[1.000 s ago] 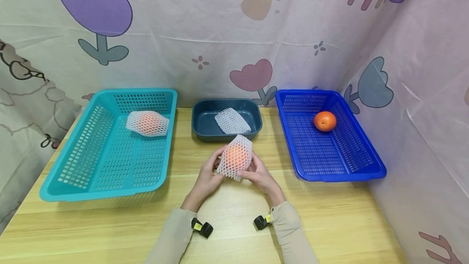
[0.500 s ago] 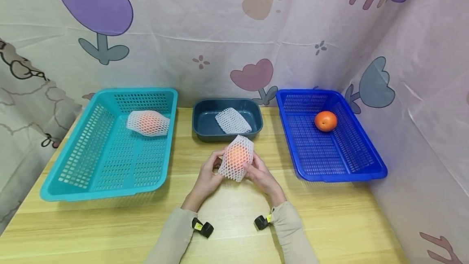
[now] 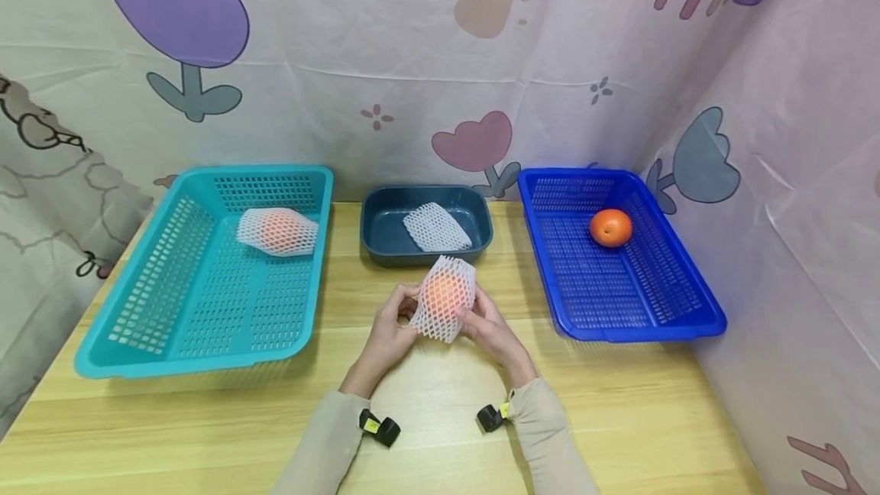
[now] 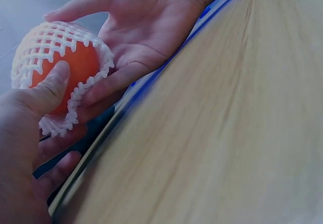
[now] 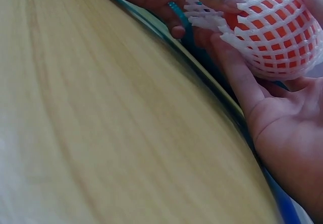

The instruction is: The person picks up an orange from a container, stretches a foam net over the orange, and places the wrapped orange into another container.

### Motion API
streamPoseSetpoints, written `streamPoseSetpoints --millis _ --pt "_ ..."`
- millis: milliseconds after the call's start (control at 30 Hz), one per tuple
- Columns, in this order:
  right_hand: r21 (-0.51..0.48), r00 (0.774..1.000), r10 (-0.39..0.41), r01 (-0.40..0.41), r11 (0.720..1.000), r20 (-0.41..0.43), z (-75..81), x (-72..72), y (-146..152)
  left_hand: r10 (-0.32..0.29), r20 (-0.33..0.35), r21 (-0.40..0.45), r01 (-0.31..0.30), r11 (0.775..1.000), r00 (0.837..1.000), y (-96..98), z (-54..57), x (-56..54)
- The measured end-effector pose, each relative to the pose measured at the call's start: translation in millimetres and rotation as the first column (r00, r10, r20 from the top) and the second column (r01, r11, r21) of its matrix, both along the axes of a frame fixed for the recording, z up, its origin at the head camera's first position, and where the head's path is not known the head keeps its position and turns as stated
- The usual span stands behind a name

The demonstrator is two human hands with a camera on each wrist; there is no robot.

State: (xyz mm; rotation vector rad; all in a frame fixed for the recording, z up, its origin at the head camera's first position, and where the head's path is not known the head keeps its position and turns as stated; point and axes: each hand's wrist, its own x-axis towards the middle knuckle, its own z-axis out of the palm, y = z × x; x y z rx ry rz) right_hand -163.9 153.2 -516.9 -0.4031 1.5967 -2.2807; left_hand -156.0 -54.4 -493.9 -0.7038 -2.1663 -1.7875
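Between both hands, above the table just in front of the small dark bin, is a round orange fruit (image 3: pixel 443 292) in a white foam net sleeve (image 3: pixel 435 327). My left hand (image 3: pixel 392 331) holds it from the left; in the left wrist view its thumb (image 4: pixel 56 80) presses on bare fruit at the sleeve's open end. My right hand (image 3: pixel 490 327) grips the netted fruit from the right, with its thumb on the net in the head view. In the right wrist view the net (image 5: pixel 282 32) covers most of the fruit, and its loose end points toward the left hand.
A teal basket (image 3: pixel 199 361) at left holds another netted fruit (image 3: pixel 278 232). The dark bin (image 3: pixel 381 257) at centre back contains a flat foam net (image 3: pixel 437 227). At right, a blue basket (image 3: pixel 639 333) holds a bare orange fruit (image 3: pixel 610 228). Printed cloth (image 3: pixel 385 21) hangs behind.
The right thumb has moved up from the sleeve's lower edge onto the netted fruit. The fruit has shifted slightly right, and the sleeve's top end looks shorter and wider.
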Motion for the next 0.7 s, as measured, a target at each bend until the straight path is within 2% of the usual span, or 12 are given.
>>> streamPoseSetpoints --millis 500,600,700 --pt "0.016 0.999 -0.037 0.037 0.999 -0.004 0.7 -0.2 -2 -0.035 0.011 -0.007 0.035 0.999 0.999 -0.8 1.0 0.0" --pt "0.024 0.999 -0.051 0.052 0.998 -0.013 0.6 -0.8 -2 -0.08 0.012 -0.01 0.08 0.997 0.997 -1.9 -3.2 -1.5" --pt "0.02 0.997 -0.075 0.075 0.997 -0.021 -0.5 -1.8 -3 -0.13 0.046 -0.03 0.132 0.991 0.99 -2.5 -16.0 -5.7"
